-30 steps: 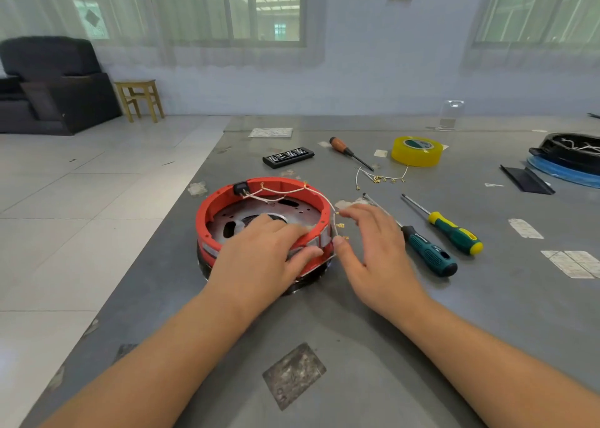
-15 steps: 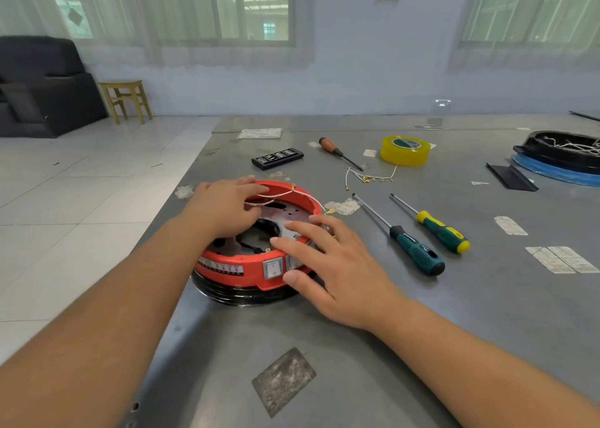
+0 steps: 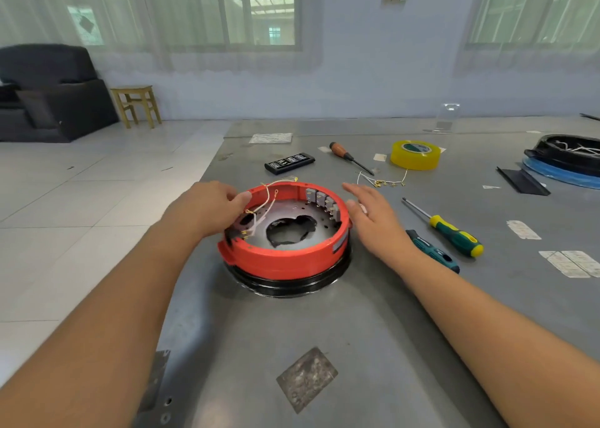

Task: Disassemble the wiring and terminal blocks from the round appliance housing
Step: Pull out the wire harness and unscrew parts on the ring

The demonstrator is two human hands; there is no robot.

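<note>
Resting on the far-left rim of the round red housing [image 3: 285, 259], the left hand [image 3: 207, 208] had its fingers curled over the edge, its thumb tip just inside, beside the loose white wires [image 3: 268, 197]; whether it pinched a wire could not be told. The right hand [image 3: 373, 218] lay flat and relaxed against the housing's right side, fingers straight, holding nothing. The housing sat near the middle of a grey table [image 3: 324, 330], on a black ring base. Inside it, white wires with brass end lugs stood free at the far-left wall, and a row of grey terminal blocks [image 3: 323, 202] was still fixed along the far-right inner wall. A separate bundle of white wire [image 3: 383, 181] with brass lugs lay on the table beyond the housing, apparently already taken out. Judging by this, the job looked partly done: some wiring removed, the remaining wires and all the blocks still to come off. Two green-handled screwdrivers [image 3: 454, 236] lay just right of the right hand, unused.
</note>
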